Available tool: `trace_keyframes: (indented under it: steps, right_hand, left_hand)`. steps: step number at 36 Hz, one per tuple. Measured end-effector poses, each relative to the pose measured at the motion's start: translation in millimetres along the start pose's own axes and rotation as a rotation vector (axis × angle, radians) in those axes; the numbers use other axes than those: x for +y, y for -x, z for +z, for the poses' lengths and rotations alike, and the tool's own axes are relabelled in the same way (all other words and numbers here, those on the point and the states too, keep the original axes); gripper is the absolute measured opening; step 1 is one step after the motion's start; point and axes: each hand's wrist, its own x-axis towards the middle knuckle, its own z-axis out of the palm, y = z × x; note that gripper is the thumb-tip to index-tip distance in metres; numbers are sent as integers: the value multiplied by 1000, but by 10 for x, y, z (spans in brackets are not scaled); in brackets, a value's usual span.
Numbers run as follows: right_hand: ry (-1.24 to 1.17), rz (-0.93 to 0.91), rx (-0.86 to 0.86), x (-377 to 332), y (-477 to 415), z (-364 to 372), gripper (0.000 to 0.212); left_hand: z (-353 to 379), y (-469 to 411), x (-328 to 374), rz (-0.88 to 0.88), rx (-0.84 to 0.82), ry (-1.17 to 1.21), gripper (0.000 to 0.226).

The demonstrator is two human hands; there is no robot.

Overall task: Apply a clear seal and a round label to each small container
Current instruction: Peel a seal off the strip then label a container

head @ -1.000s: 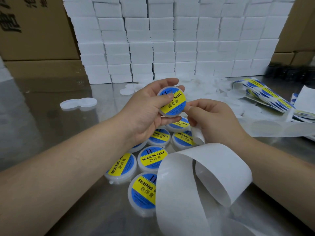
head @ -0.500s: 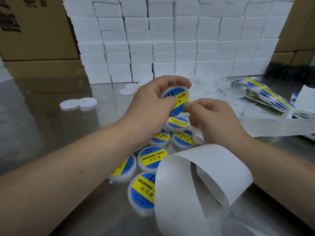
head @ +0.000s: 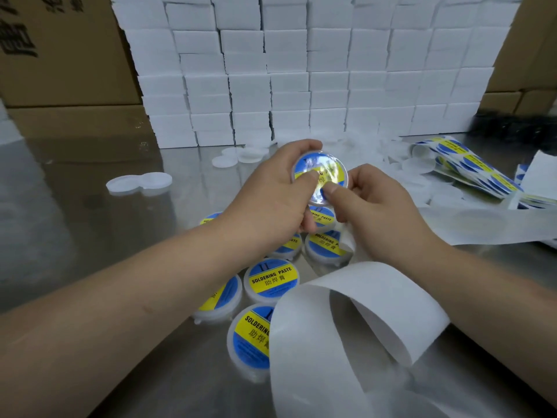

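A small container (head: 304, 164) is gripped at its rim by the curled fingers of the left hand (head: 268, 203), above the cluster of labelled containers (head: 272, 280). A glossy clear seal (head: 327, 171) is pressed onto it by the thumb of the right hand (head: 373, 206), its other fingers curled beneath the small container.

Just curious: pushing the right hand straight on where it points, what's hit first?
The held soldering paste container: the thumb of the right hand touches its glossy top, probably the clear seal.

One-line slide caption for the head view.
Left hand grips a labelled container; right hand presses a clear seal onto its top, above more labelled containers on a steel table.
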Motion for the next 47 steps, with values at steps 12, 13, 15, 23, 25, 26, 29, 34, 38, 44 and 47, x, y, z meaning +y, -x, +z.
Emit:
trace_keyframes:
  steps: [12,13,15,23,25,26,29,34,38,44,47]
  right_hand:
    - [-50,-37,-33,0,41,10,44]
    - [-38,-43,-37,3,45,15,44]
    - [-42,-36,-56,21,44,25,46]
    - [-13,-7,-42,40,-3,-10,38]
    - [-19,-26,2,18,-4,2,33]
    - [-47,-33,19,11,-2,9,31]
    - [-150,-45,15,1,15,25,19]
    - [-178,-156,-39,-24,63,-7,32]
    - [-183,-252,-89,-74,116,-3,34]
    - [-195,-332,-115,-128,163,-6,35]
    - [-200,-355,-84,-139,170,-11,34]
  left_hand:
    - [-5,44,-22,191,57,-125,29]
    - [-18,32,-31,191,59,-134,29]
    - [-30,10,-31,182,61,-163,29]
    - [-133,-70,-57,86,121,-301,31]
    - [-162,-93,-88,22,122,-375,33]
    - [-171,-101,-104,-13,105,-416,33]
    - [-195,-110,-137,-100,44,-507,34]
    - [-203,-94,-168,-49,-63,-799,27]
    - [-219,-93,-173,42,-87,-1015,21]
    - [-228,-88,-149,101,25,-908,17]
    - [-214,-109,-89,45,101,-602,23]
